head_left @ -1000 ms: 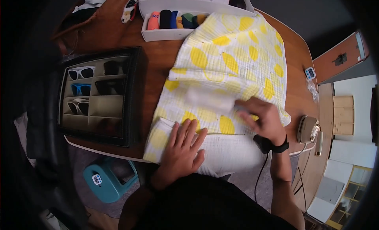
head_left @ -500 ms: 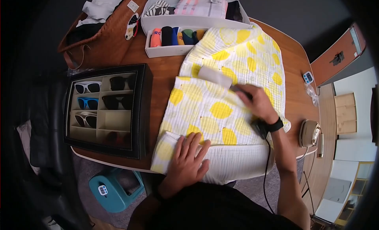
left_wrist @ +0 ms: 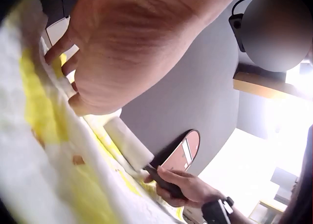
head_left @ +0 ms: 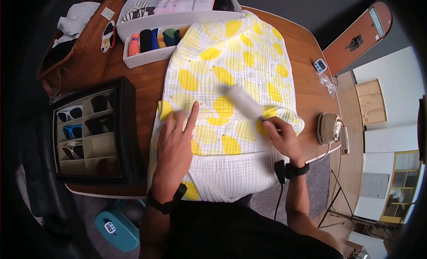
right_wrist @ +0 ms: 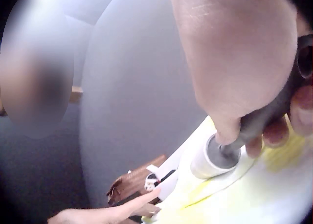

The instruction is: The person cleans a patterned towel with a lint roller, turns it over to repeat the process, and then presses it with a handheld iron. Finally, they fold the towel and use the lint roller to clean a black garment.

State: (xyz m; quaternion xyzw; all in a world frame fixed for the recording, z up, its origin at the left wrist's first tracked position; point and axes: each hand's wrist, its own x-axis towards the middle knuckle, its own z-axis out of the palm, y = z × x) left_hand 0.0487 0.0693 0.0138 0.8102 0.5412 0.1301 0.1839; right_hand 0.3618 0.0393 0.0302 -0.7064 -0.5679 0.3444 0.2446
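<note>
The right hand (head_left: 283, 138) grips a lint roller (head_left: 243, 102), likely rolling the lemon-print cloth (head_left: 220, 108) on the table (head_left: 307, 90); the loose left hand (head_left: 173, 152) holds nothing, and the next roll probably needs flat cloth.

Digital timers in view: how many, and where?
2: the table timer, on the wooden table right of the yellow-patterned cloth; the stool timer, on the teal stool at lower left of the head view. Others may be hidden.

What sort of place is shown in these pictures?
Probably a home room, though perhaps a studio: a patterned cloth and a sunglasses case lie on a wooden table, with a teal stool nearby.
</note>
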